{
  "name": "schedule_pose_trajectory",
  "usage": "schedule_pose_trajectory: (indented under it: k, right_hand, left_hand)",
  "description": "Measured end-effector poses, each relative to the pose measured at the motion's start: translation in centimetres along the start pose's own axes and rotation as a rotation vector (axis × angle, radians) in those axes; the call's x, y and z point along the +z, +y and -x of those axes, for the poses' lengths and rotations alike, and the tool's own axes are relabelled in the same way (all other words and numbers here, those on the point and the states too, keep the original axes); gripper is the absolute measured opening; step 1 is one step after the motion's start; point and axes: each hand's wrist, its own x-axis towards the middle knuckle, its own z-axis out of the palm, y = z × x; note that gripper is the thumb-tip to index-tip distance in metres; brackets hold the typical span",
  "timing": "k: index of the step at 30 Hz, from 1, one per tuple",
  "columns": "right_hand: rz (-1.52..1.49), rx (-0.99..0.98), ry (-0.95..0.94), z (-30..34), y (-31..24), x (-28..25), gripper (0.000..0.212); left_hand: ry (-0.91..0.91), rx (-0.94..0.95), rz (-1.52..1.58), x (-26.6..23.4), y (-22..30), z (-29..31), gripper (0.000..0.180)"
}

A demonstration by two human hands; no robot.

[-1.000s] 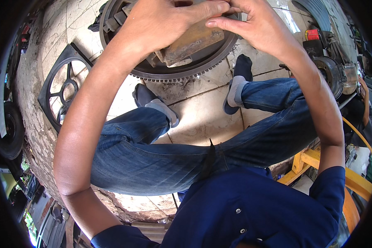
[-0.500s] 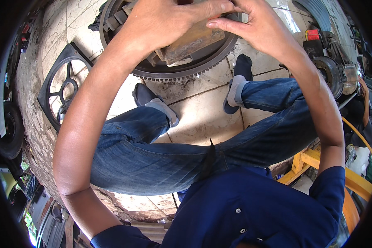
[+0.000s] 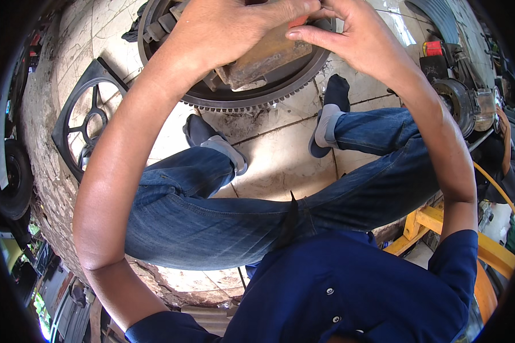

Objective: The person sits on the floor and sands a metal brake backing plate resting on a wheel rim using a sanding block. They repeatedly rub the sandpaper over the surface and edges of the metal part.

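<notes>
Both of my hands meet at the top edge, above a large dark flywheel point(image 3: 257, 104) with a toothed rim that lies on the tiles. On it sits a rusty, boxy metal piece point(image 3: 272, 60). My left hand point(image 3: 229, 28) reaches right with its fingers bent, and its tips touch those of my right hand point(image 3: 357, 26). The right thumb points left, beside a small orange-red thing point(image 3: 297, 22) that shows between the hands. Both hands look closed round something small, mostly hidden by the fingers and cut off by the frame.
A black fan shroud-like frame point(image 3: 91, 117) lies at left, with a tyre point(image 3: 14, 180) beyond it. To the right stand a round motor-like machine point(image 3: 458, 106) and a yellow metal frame point(image 3: 429, 220). Another person's hand point(image 3: 504, 123) is at the far right.
My hands have shifted slightly, and more of the orange-red thing shows between them. The flywheel and rusty piece stay where they were.
</notes>
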Motion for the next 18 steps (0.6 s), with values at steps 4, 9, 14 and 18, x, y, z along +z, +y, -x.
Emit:
schedule_pose_trajectory:
  k: [4,9,14,18]
  right_hand:
    - [-0.054,0.019,0.005,0.1,-0.4,-0.3,0.037]
    - [-0.024,0.024,-0.047,-0.2,0.4,-0.7,0.032]
    - [-0.02,0.18,-0.101,-0.1,-1.3,-0.8,0.037]
    - [-0.102,0.041,-0.055,0.3,-0.6,-0.4,0.044]
  left_hand:
    - [-0.045,0.016,0.042,-0.1,0.1,-0.1,0.025]
    - [-0.052,0.004,0.06,-0.3,0.2,0.0,0.026]
    - [-0.043,-0.017,-0.024,-0.4,0.4,0.1,0.024]
    - [0.001,-0.043,0.036,-0.1,0.2,-0.1,0.023]
